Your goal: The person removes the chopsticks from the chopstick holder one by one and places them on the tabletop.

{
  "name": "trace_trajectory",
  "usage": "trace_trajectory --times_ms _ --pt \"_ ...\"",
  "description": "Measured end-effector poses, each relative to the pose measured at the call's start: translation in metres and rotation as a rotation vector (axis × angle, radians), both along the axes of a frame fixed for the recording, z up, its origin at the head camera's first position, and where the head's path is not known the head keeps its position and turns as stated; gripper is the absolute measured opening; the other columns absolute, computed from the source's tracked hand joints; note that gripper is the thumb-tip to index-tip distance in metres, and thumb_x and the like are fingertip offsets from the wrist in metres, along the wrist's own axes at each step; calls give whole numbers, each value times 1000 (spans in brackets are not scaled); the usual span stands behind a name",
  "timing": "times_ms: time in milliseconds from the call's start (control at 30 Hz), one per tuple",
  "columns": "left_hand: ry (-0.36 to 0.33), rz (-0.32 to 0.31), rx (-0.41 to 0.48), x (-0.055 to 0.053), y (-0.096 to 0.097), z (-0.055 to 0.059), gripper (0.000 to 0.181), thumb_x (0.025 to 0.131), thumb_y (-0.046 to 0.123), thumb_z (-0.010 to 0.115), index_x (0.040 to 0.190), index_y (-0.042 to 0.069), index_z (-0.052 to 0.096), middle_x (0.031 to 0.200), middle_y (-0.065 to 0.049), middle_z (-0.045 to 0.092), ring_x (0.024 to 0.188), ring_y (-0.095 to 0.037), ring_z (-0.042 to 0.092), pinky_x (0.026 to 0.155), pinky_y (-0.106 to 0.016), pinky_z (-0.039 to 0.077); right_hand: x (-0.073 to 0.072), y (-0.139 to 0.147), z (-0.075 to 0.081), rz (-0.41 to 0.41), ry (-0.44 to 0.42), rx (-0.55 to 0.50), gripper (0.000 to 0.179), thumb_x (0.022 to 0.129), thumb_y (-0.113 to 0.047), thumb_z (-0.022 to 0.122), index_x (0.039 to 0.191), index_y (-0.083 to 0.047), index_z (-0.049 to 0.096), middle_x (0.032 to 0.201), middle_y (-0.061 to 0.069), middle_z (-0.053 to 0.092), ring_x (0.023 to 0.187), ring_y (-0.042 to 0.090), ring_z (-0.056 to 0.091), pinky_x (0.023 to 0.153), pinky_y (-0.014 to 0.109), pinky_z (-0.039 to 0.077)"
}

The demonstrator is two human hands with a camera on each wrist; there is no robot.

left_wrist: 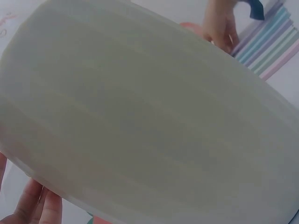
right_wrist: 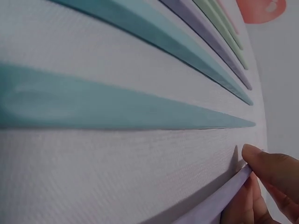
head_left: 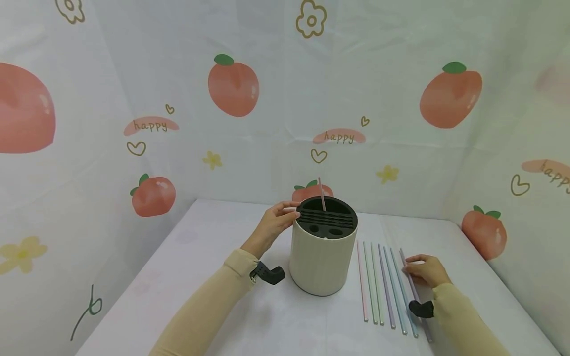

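Observation:
A cream ribbed utensil holder [head_left: 321,264] with a black slotted top [head_left: 327,217] stands upright on the table. In its rear opening leans one pink chopstick [head_left: 321,194]. My left hand [head_left: 273,222] touches the holder's left side at the rim, its fingers mostly straight. On the right, my right hand [head_left: 425,269] pinches the thin end of a purple chopstick [right_wrist: 215,200] between thumb and fingers; a shadow runs beside it. Left of that lie several chopsticks in a row: blue [right_wrist: 93,102], purple [head_left: 386,287], green [head_left: 371,287] and pink [head_left: 362,287], thin ends away from me.
A white cloth covers the table [head_left: 213,232]. Behind and on both sides hangs a white curtain [head_left: 276,138] printed with peaches and flowers. The holder stands between my left hand and the chopstick row.

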State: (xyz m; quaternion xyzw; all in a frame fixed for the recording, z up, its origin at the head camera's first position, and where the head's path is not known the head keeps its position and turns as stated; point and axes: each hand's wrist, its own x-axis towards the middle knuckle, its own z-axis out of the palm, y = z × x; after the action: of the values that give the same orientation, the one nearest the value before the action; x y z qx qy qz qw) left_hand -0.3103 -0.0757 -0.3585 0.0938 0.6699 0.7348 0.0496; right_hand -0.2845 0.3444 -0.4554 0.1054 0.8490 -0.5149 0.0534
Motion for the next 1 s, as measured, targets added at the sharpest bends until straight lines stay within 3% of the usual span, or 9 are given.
trace_trajectory --times_ms 533,867,1000 --pt "9 -9 -9 0 -1 -1 34 91 12 66 124 7 60 115 -9 57 106 -17 57 107 -40 44 -5 -3 0 16 -32 101 36 81 -4 72 106 15 56 77 5 61 65 12 57 58 23 55" --pt "13 -4 -21 0 0 0 33 91 12 65 124 7 60 116 -10 57 107 -18 58 106 -39 45 -8 1 -4 16 -33 71 38 80 -5 74 107 15 56 77 4 61 64 11 58 58 24 56" --pt "17 -11 -25 1 -1 0 33 92 13 64 124 7 60 118 -10 57 109 -19 57 106 -39 45 -9 3 2 36 -46 35 43 84 -7 72 114 17 53 82 4 64 69 11 61 62 24 57"
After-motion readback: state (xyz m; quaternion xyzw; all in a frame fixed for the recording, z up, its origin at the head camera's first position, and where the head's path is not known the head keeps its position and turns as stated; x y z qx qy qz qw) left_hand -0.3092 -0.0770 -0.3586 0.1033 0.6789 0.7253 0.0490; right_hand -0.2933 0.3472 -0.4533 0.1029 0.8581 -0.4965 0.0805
